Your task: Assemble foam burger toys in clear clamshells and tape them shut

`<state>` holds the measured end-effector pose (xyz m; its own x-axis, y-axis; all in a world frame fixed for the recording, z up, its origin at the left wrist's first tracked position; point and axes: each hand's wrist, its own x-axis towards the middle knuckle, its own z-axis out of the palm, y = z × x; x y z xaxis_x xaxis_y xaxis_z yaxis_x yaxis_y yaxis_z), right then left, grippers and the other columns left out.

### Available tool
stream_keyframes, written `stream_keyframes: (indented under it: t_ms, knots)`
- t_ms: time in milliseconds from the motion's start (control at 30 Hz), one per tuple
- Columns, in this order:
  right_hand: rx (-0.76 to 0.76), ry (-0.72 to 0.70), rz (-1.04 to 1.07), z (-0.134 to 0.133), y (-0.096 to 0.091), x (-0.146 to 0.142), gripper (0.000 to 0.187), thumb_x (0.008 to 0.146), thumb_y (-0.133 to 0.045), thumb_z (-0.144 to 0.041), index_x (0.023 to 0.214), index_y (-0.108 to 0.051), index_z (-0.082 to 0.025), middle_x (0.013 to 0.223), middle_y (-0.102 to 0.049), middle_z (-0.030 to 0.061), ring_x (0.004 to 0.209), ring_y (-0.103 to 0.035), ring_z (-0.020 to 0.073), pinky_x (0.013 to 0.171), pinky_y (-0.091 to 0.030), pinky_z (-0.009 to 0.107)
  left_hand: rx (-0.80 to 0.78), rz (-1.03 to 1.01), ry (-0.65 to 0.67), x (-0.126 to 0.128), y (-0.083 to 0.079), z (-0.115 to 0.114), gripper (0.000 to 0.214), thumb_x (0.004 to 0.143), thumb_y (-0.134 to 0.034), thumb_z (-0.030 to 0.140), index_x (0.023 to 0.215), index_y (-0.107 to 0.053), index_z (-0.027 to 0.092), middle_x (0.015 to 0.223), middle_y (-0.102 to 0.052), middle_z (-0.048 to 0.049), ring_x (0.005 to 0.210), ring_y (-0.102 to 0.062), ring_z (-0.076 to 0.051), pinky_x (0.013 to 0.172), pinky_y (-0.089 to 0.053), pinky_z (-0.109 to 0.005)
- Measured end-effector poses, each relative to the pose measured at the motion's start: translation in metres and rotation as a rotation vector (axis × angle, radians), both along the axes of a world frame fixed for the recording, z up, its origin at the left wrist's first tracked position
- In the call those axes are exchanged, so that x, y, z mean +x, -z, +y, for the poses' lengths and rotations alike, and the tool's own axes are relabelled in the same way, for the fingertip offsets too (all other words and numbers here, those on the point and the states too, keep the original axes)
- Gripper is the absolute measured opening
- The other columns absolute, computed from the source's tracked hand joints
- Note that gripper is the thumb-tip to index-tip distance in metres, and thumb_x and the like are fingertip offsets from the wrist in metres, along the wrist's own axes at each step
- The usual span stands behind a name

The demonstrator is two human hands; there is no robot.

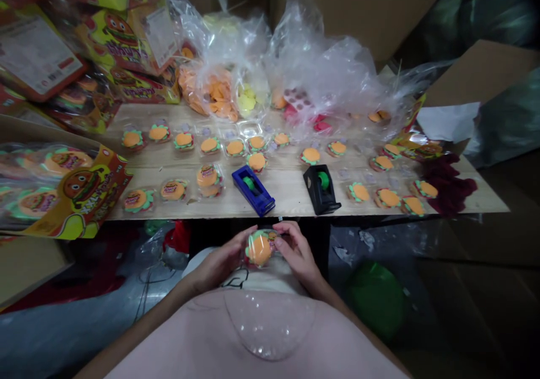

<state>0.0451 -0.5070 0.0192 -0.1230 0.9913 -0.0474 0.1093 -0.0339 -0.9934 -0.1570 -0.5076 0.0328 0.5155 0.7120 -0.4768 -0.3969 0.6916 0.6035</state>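
Close to my body, just below the table's front edge, I hold a clear plastic pack with a toy burger (259, 248) inside, orange bun on top and green frill around it. My left hand (228, 256) grips its left side. The fingers of my right hand (298, 251) close on the right side, the thumb by a small printed label (272, 238) on the pack's upper right; whether that label is fully stuck down I cannot tell. Beyond my hands stand a blue tape dispenser (253, 190) and a black tape dispenser (320, 190), both with green rolls.
Packed burgers (235, 147) stand in rows on the wooden table (291, 199); some at the left bear labels. An open display box (84, 193) holds more at the left. Plastic bags (219, 86) of orange and yellow parts lie behind. Dark red cloth (449, 185) sits at right.
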Motion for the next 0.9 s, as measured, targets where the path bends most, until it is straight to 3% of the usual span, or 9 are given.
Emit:
stream_keyframes:
  t_ms: [133,233,367,533,700,800,900]
  knots:
    - [0.002,-0.052,-0.035,-0.004,-0.002,-0.002,0.032,0.08,-0.061,-0.036,0.108,-0.057,-0.022,0.123,-0.044,0.0094,0.114,-0.048,0.0236,0.092,-0.043,0.036,0.091,0.19,-0.028,0.002,0.003,0.0,0.054,0.074,-0.068,0.023,0.126,-0.053,0.024,0.131,-0.053,-0.0077,0.116,-0.05,-0.026,0.096,-0.038,-0.035]
    - [-0.02,-0.082,-0.031,-0.008,-0.005,-0.005,0.037,0.08,-0.061,-0.035,0.114,-0.054,-0.023,0.124,-0.045,0.009,0.113,-0.048,0.0225,0.089,-0.045,0.034,0.13,0.223,-0.048,0.002,0.003,0.0,0.053,0.072,-0.07,0.023,0.122,-0.056,0.022,0.122,-0.059,-0.0083,0.112,-0.053,-0.026,0.094,-0.039,-0.034]
    - [-0.031,-0.104,-0.011,-0.012,-0.006,-0.008,0.04,0.079,-0.063,-0.035,0.116,-0.052,-0.023,0.122,-0.047,0.0086,0.109,-0.051,0.0214,0.083,-0.048,0.031,0.053,0.133,-0.041,0.003,-0.003,0.001,0.05,0.073,-0.068,0.032,0.121,-0.058,0.021,0.118,-0.061,-0.0092,0.106,-0.056,-0.027,0.087,-0.044,-0.035]
    - [-0.121,-0.044,0.066,-0.011,-0.003,-0.007,0.067,0.068,-0.074,-0.036,0.127,-0.045,-0.023,0.12,-0.052,0.0086,0.106,-0.054,0.0223,0.088,-0.046,0.034,0.214,0.371,-0.094,0.01,-0.006,0.002,0.035,0.078,-0.065,0.04,0.104,-0.066,0.017,0.107,-0.065,-0.0087,0.096,-0.058,-0.024,0.083,-0.043,-0.029]
    - [-0.345,0.009,0.257,-0.003,-0.005,0.0,0.028,0.077,-0.064,-0.043,0.088,-0.062,-0.018,0.08,-0.062,0.0018,0.073,-0.057,0.0149,0.068,-0.047,0.027,0.354,0.503,-0.002,0.006,-0.01,0.005,0.037,0.077,-0.064,0.043,0.103,-0.07,0.017,0.102,-0.064,-0.009,0.091,-0.057,-0.023,0.079,-0.042,-0.029]
    - [-0.348,0.008,0.272,-0.002,-0.008,0.001,0.025,0.074,-0.068,-0.041,0.079,-0.062,-0.017,0.071,-0.06,-0.0012,0.064,-0.053,0.0117,0.062,-0.043,0.024,0.464,0.654,-0.019,0.0,-0.012,0.004,0.031,0.075,-0.066,0.041,0.096,-0.073,0.018,0.084,-0.063,-0.0067,0.081,-0.056,-0.02,0.074,-0.041,-0.027]
    - [-0.345,0.005,0.287,-0.003,-0.009,-0.001,0.023,0.074,-0.068,-0.039,0.075,-0.061,-0.017,0.068,-0.058,-0.0019,0.062,-0.051,0.0106,0.06,-0.04,0.023,0.495,0.682,-0.078,-0.003,-0.01,0.0,0.025,0.075,-0.066,0.038,0.089,-0.075,0.019,0.077,-0.061,-0.0056,0.073,-0.054,-0.018,0.068,-0.04,-0.027]
